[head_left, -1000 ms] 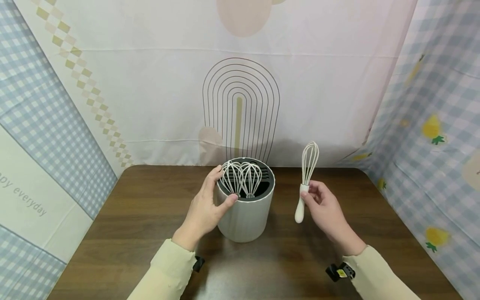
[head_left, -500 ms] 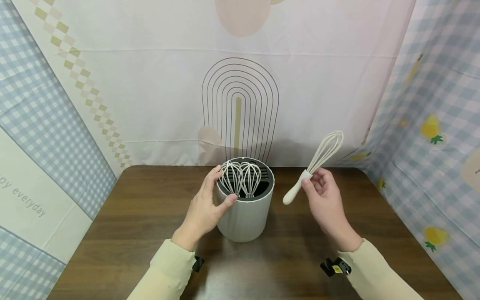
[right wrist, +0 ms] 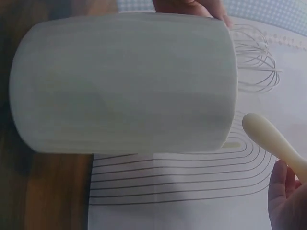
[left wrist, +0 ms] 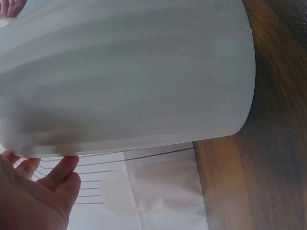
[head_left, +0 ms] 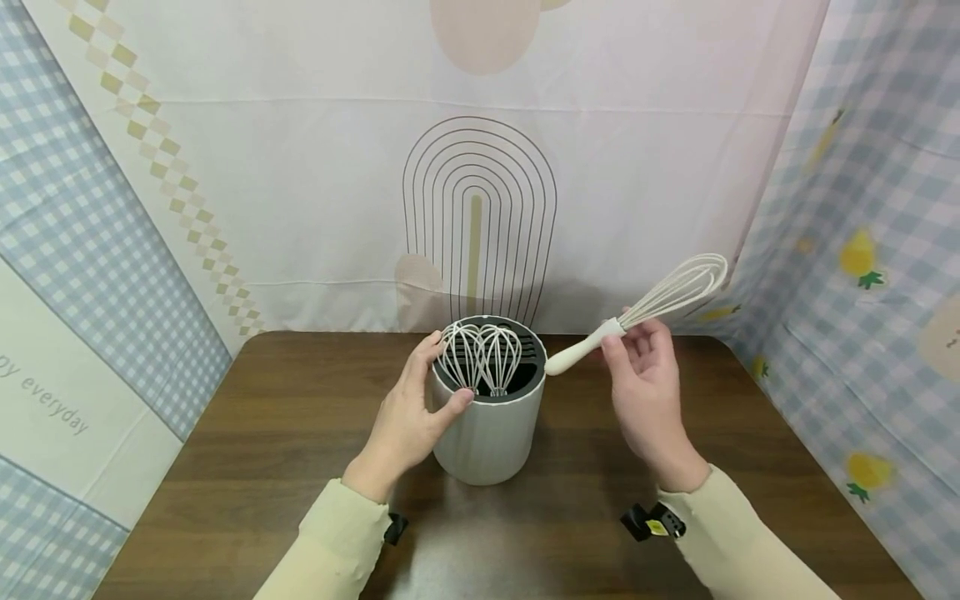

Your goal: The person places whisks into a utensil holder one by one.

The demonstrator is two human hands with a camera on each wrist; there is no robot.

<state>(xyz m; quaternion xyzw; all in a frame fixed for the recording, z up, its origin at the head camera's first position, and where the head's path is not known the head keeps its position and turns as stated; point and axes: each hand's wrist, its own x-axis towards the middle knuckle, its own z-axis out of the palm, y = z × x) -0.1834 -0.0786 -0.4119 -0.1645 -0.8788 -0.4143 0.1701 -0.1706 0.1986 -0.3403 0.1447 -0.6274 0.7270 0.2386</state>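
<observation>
My right hand [head_left: 648, 385] pinches a white-handled whisk [head_left: 587, 347] between thumb and fingers, beside and a little above the holder. The whisk lies aslant, its wire loops up to the right and its handle end down at the holder's right rim in the head view. A round, pale utensil holder [head_left: 486, 442] with a dark slotted top stands upright on the table. Two more whisks [head_left: 495, 360] stand in it, wires upward, their handles hidden inside. My left hand [head_left: 405, 421] holds the holder's left side near the top, thumb at the front rim and fingers around the side.
The holder stands on a dark wooden table [head_left: 300, 400]. Behind it hangs a pale cloth [head_left: 322, 200] printed with arches. Blue checked cloths close off the left [head_left: 97, 208] and right [head_left: 862, 350] sides.
My right hand has turned and raised the whisk, from nearly upright to aslant. Its handle end has swung left to the holder's rim. My left hand and the holder stay in place.
</observation>
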